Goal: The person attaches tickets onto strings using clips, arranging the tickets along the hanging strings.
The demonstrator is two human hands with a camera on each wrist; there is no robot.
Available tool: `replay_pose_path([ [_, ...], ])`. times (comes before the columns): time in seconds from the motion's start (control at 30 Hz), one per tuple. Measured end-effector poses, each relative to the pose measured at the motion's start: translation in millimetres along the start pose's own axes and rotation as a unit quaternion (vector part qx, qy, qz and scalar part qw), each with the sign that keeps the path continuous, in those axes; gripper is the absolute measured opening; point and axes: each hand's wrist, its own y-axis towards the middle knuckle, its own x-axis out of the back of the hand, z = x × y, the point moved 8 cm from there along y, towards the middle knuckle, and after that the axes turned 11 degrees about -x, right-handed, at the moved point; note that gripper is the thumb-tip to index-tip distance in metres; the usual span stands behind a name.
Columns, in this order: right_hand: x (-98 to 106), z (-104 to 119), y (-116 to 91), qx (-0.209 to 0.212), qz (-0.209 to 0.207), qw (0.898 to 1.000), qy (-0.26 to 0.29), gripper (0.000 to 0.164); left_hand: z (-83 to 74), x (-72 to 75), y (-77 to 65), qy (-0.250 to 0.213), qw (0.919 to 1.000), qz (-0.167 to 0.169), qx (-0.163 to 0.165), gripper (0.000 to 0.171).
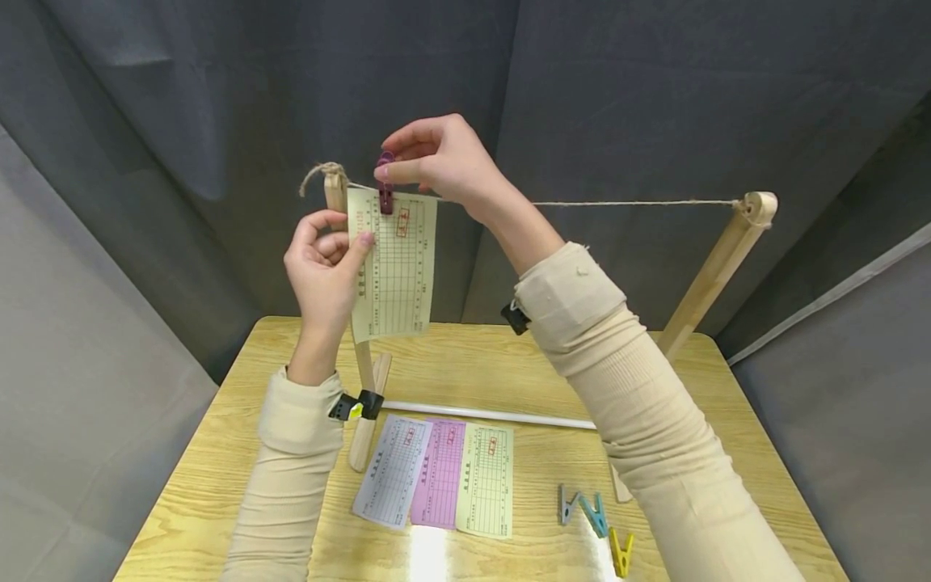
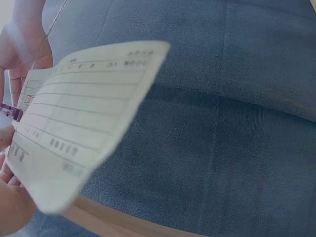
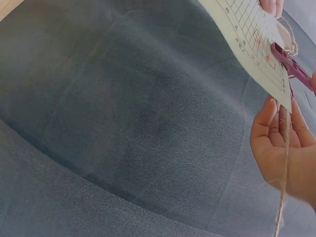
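Note:
My right hand (image 1: 454, 166) pinches a purple clothespin (image 1: 386, 198) between thumb and fingers. The clothespin's lower end lies over the top edge of a pale yellow printed slip (image 1: 398, 283), at the twine line (image 1: 633, 203). By its left edge, my left hand (image 1: 320, 263) pinches the slip, thumb on the front. In the left wrist view the slip's lower part (image 2: 84, 103) curves outward. The right wrist view has the clothespin (image 3: 289, 64) across the slip's edge, with right-hand fingers (image 3: 266, 116) close beside the twine.
Wooden posts (image 1: 716, 267) hold the twine at both ends. On the table (image 1: 218, 485) lie lavender (image 1: 393, 473), pink (image 1: 440, 477) and yellow (image 1: 485, 481) slips. Grey (image 1: 566, 505), blue (image 1: 595, 515) and yellow (image 1: 621, 552) clothespins lie to their right. A white rod (image 1: 494, 416) runs behind the slips.

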Motion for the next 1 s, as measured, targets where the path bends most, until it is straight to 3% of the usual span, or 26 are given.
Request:
replay_pose_path([
  [0.27, 1.6, 0.8, -2.9, -0.002, -0.014, 1.0, -0.028, 0.039, 0.3, 0.3, -0.1, 0.006, 1.0, -0.001, 0.003, 0.025],
  [0.5, 8.5, -1.3, -6.8, -0.014, -0.04, 0.999, -0.015, 0.042, 2.1, 1.3, -0.4, 0.024, 0.9997, -0.003, 0.008, 0.024],
  [1.0, 29.1, 0.3, -38.8, 0.074, -0.088, 0.989, 0.093, 0.033, 1.2, 6.9, -6.0, 0.079, 0.9968, -0.007, 0.01, 0.028],
])
